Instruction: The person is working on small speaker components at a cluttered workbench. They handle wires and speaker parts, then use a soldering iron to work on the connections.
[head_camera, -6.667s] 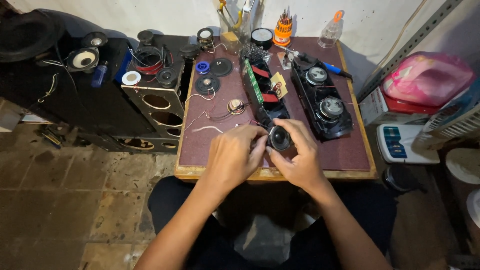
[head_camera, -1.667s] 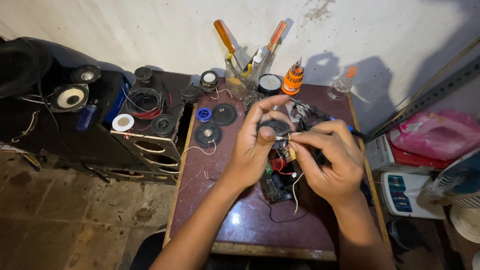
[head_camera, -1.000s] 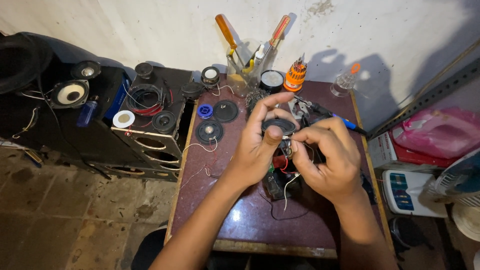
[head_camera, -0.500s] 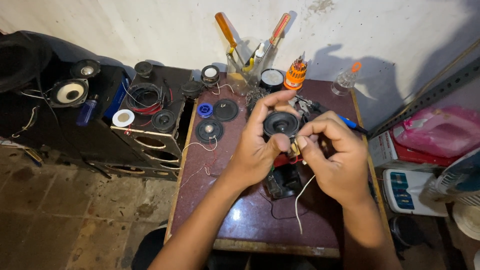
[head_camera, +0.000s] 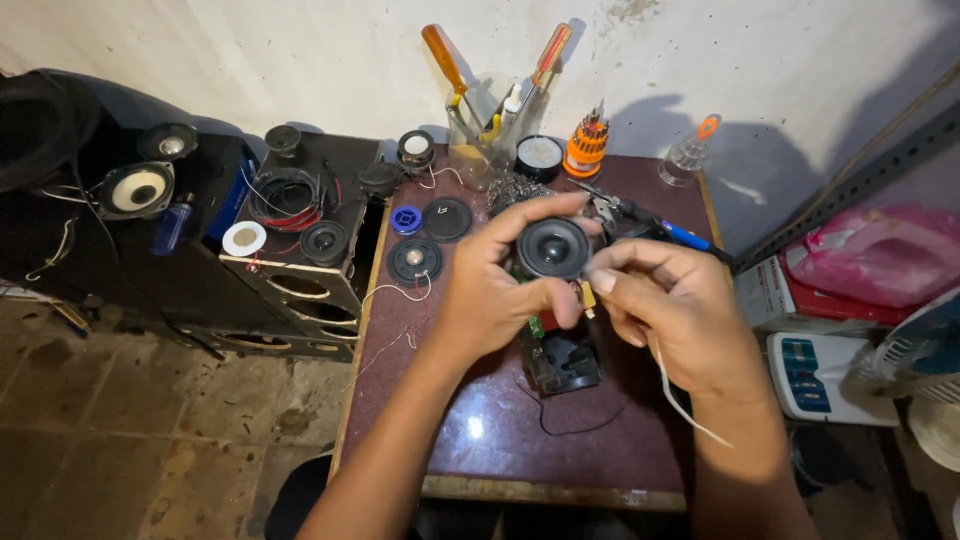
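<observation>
Small speaker held up in both my hands

My left grip (head_camera: 490, 300) is clamped round the round black speaker (head_camera: 552, 248); my right grip (head_camera: 665, 315) pinches its terminal edge, a white wire (head_camera: 680, 405) trailing below. Under the speaker, a black casing (head_camera: 565, 362) lies on the maroon surface (head_camera: 480, 440).

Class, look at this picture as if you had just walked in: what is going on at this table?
A person sits at a small dark red table strewn with speaker parts. The left hand holds up a small round black speaker cone, while the right hand pinches something at its lower edge, with a thin white wire trailing below it. A black plastic housing with a circuit board lies on the table beneath the hands.
</observation>
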